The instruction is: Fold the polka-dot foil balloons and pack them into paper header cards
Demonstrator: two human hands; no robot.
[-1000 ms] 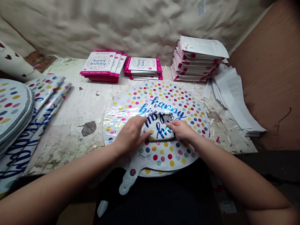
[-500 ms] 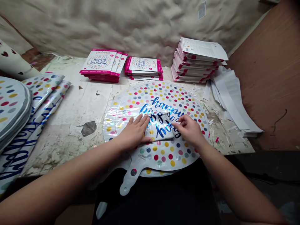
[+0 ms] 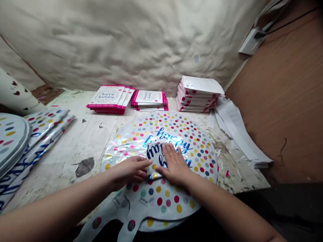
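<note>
A folded foil balloon (image 3: 154, 153), white with blue lettering, lies on top of a round flat "happy birthday" balloon (image 3: 196, 148) with coloured dots. My right hand (image 3: 174, 164) lies flat on the folded balloon with its fingers stretched out. My left hand (image 3: 130, 169) is at the folded balloon's left edge, with its fingers curled and pinching that edge. More flat balloons sit under the top one, their tails (image 3: 131, 225) hanging over the table's front edge.
The worn white table (image 3: 75, 148) holds pink-edged card packs (image 3: 111, 99), a second pack pile (image 3: 149, 100) and a taller stack (image 3: 199, 94) at the back. White paper strips (image 3: 237, 127) lie at the right. Dotted balloons (image 3: 15, 141) are piled at the left. A brown board (image 3: 282, 101) stands right.
The camera has tipped up and the view shifted. My right hand moved from the folded balloon's right edge onto its top, flat. My left hand slid to its left edge.
</note>
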